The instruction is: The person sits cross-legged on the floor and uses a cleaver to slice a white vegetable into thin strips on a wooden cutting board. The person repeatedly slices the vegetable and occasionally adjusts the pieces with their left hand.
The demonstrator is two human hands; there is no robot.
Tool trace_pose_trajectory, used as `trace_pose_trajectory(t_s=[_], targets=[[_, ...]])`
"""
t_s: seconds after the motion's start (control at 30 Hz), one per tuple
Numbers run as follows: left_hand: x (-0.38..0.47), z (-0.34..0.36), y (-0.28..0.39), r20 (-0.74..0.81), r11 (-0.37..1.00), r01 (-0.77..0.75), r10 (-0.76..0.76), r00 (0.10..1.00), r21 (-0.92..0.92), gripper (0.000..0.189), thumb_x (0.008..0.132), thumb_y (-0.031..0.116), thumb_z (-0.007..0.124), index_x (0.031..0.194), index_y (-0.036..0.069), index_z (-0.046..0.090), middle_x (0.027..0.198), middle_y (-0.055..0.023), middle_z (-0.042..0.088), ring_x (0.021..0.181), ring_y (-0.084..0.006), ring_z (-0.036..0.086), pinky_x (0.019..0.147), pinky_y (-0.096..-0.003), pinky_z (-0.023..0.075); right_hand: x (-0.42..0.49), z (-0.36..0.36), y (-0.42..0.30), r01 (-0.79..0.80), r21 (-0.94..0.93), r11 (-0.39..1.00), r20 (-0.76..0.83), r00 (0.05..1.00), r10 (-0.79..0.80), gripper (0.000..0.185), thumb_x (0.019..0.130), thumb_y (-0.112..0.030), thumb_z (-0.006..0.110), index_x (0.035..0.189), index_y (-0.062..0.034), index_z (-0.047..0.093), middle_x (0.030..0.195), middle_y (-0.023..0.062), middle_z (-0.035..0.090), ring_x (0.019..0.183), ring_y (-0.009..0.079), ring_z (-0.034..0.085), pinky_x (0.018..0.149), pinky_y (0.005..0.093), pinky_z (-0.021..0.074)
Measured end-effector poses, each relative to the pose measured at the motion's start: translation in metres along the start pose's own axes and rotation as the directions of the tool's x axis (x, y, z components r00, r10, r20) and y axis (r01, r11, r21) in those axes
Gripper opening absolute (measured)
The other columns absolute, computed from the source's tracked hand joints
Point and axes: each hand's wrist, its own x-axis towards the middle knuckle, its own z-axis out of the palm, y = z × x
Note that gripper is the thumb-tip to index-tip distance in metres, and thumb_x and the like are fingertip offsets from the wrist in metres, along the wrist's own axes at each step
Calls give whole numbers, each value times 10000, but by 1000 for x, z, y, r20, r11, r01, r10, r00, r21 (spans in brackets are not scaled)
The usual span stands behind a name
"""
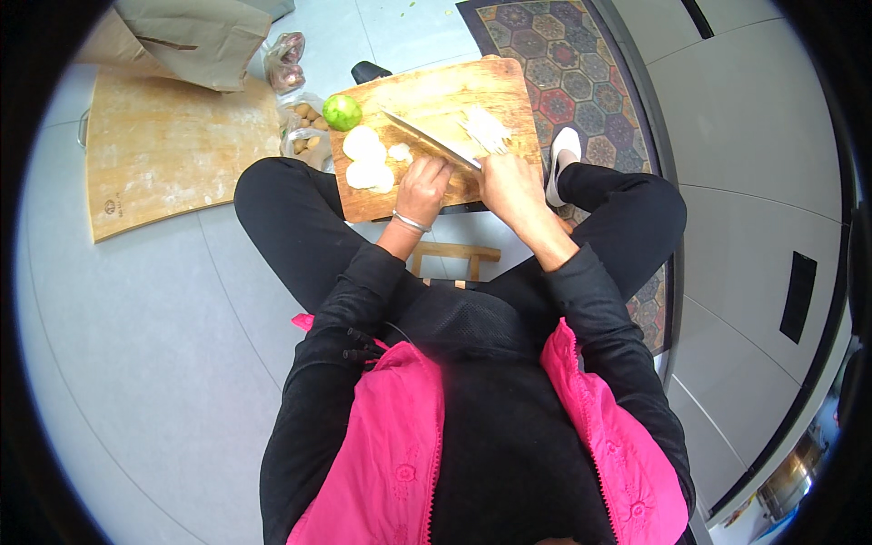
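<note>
My right hand [512,185] grips a kitchen knife [430,138], its blade slanting toward the far left over a wooden cutting board [436,82]. Beside the blade, my left hand [424,189] rests on the board with curled fingers; whatever lies under the fingertips is hidden. Pale, overexposed cut vegetable pieces [366,162] sit left of that hand, with a smaller white piece [400,152] near them. A round, light-green peeled vegetable [342,112] stands at the board's left edge. Thin white shreds [485,128] are heaped on the right side, beyond my right hand.
Left of the cutting board, a larger floured wooden board [177,150] lies on the tiled floor under a brown paper bag [197,41]. Plastic bags hold potato-like vegetables [306,119] and reddish produce [286,61]. A patterned mat [555,54] and grey cabinets [749,150] border the right.
</note>
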Motion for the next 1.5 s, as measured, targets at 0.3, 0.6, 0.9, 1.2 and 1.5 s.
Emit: trace_pose_trajectory(t_s=[0.3, 0.6, 0.9, 1.2, 1.5], targets=[[-3, 1, -1, 2, 1000, 18, -18, 1000, -12, 237, 722, 27, 630, 950, 0, 686, 999, -103, 649, 902, -293, 608, 791, -384, 513, -2, 5, -5, 45, -139, 989, 12, 999, -44, 144, 824, -56, 587, 842, -25, 727, 827, 198, 714, 821, 343, 723, 738, 446, 577], [-1, -1, -2, -33, 999, 2, -3, 999, -36, 241, 737, 20, 632, 970, -1, 691, 961, -111, 655, 909, -293, 622, 786, -388, 518, 7, 13, 5, 0, 60, 998, -37, 999, 2, 186, 870, -180, 646, 900, -17, 732, 796, 247, 689, 790, 397, 701, 735, 495, 553], [-3, -3, -3, 12, 1000, 10, -10, 1000, 11, 260, 724, 44, 630, 974, -5, 687, 1017, -97, 658, 938, -267, 619, 809, -360, 528, -3, -2, -3, 40, -63, 997, 12, 999, -39, 146, 812, -63, 605, 852, 5, 729, 835, 234, 705, 838, 376, 713, 758, 466, 569], [-4, 1, -5, -27, 1000, 6, -6, 1000, 2, 213, 713, 27, 634, 919, 17, 690, 957, -97, 643, 877, -294, 607, 760, -386, 513, -3, 4, -3, 81, -131, 988, 13, 997, -80, 155, 835, -66, 581, 833, -15, 727, 825, 203, 714, 797, 344, 722, 737, 453, 575], [0, -2, -3, -20, 1000, 22, -22, 1000, 18, 220, 725, 43, 640, 935, 16, 696, 973, -89, 650, 919, -285, 612, 800, -390, 518, 5, 13, 3, 30, 51, 998, -56, 998, -28, 192, 857, -166, 653, 884, 8, 728, 794, 252, 688, 784, 412, 699, 727, 488, 556]])
